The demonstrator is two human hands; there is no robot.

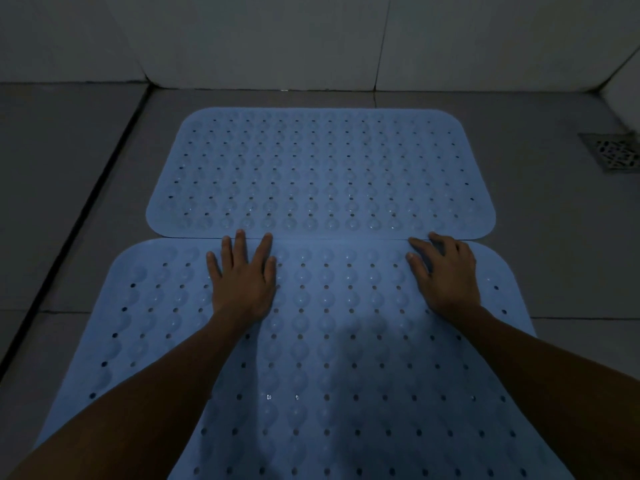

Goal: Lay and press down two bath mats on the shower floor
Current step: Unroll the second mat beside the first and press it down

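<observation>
Both flat hands, left (242, 282) and right (446, 275), pressed the near mat's (329, 358) far edge to stick it beside the far mat (322, 171)

This is a bathroom's shower area, dim and bare: grey floor tiles (540, 237) run up to pale tiled walls (263, 39) that meet in corners at the back. A square metal floor drain (613, 152) sits at the right, and two perforated blue bath mats (318, 171) with suction bumps lie edge to edge.
</observation>
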